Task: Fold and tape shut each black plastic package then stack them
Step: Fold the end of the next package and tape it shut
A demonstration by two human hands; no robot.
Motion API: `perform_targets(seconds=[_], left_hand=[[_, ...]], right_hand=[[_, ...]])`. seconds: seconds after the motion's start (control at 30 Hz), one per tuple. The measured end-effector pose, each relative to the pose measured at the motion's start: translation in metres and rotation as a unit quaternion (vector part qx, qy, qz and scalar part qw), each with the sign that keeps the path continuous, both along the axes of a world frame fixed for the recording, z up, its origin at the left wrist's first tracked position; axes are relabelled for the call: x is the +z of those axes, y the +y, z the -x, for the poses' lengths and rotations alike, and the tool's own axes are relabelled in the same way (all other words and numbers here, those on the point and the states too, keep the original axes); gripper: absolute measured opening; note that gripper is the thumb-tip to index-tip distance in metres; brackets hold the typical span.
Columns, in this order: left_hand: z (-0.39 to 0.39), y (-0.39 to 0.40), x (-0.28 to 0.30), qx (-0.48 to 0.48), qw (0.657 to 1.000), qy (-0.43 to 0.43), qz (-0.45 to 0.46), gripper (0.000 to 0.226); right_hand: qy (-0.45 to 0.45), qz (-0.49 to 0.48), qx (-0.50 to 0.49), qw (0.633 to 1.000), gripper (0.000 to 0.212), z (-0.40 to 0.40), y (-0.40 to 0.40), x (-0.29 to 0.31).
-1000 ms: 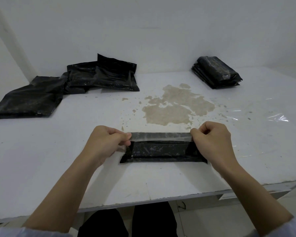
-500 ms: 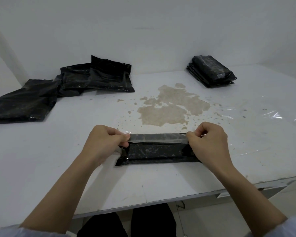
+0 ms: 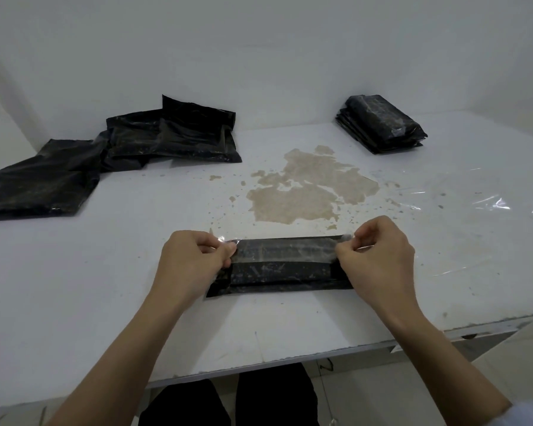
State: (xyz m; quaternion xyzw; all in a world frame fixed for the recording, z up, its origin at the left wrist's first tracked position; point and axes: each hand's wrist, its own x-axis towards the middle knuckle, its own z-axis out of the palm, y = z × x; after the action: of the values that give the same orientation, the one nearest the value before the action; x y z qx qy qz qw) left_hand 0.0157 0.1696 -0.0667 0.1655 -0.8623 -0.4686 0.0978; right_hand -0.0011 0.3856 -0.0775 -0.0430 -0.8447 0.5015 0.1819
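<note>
A folded black plastic package (image 3: pixel 279 276) lies flat on the white table (image 3: pixel 74 287) in front of me. A strip of clear tape (image 3: pixel 285 249) stretches across its far edge. My left hand (image 3: pixel 191 261) pinches the tape's left end and my right hand (image 3: pixel 379 256) pinches its right end. Both hands cover the package's ends. Several unfolded black packages (image 3: pixel 170 135) lie in a loose heap at the back left. A neat stack of folded packages (image 3: pixel 382 124) sits at the back right.
A brown patch of worn surface (image 3: pixel 305 192) marks the table's middle. Clear plastic film (image 3: pixel 499 204) lies on the table at the right. The table's front edge (image 3: pixel 290 364) runs just above my knees. White walls close in behind and to the left.
The tape strip has come lower and now lies over the package's far edge. Both hands stay at its ends.
</note>
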Motion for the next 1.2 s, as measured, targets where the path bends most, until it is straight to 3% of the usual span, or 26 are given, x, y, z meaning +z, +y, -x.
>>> perform_targets(seconds=[0.2, 0.43, 0.63, 0.7, 0.87, 1.0, 1.1, 1.2], left_hand=[[-0.004, 0.004, -0.006, 0.020, 0.999, 0.026, 0.007, 0.018], [-0.012, 0.004, -0.011, 0.038, 0.997, 0.044, 0.042, 0.020], [-0.011, -0.007, -0.013, 0.075, 0.994, 0.057, 0.063, 0.018], [-0.011, -0.012, -0.013, 0.086, 0.992, 0.063, 0.074, 0.021], [-0.015, -0.014, -0.017, 0.096, 0.990, 0.074, 0.065, 0.022], [-0.014, -0.013, -0.019, 0.090, 0.991, 0.088, 0.046, 0.019], [-0.014, -0.013, -0.019, 0.081, 0.992, 0.088, 0.027, 0.019], [-0.015, -0.012, -0.022, 0.086, 0.991, 0.085, 0.059, 0.022]], right_hand=[[0.001, 0.012, -0.047, 0.999, 0.023, -0.005, 0.009, -0.004], [0.043, -0.176, -0.017, 0.983, 0.018, -0.001, 0.004, -0.006], [0.044, -0.161, -0.002, 0.986, 0.003, 0.013, -0.011, -0.009], [0.045, -0.154, -0.004, 0.987, 0.007, 0.020, -0.015, -0.009], [0.173, -0.251, 0.024, 0.952, 0.016, 0.006, -0.025, -0.011], [0.057, -0.333, 0.099, 0.936, 0.046, -0.005, -0.037, -0.018], [-0.026, -0.321, 0.109, 0.940, 0.049, -0.008, -0.038, -0.015], [-0.023, -0.348, 0.096, 0.932, 0.050, -0.010, -0.041, -0.014]])
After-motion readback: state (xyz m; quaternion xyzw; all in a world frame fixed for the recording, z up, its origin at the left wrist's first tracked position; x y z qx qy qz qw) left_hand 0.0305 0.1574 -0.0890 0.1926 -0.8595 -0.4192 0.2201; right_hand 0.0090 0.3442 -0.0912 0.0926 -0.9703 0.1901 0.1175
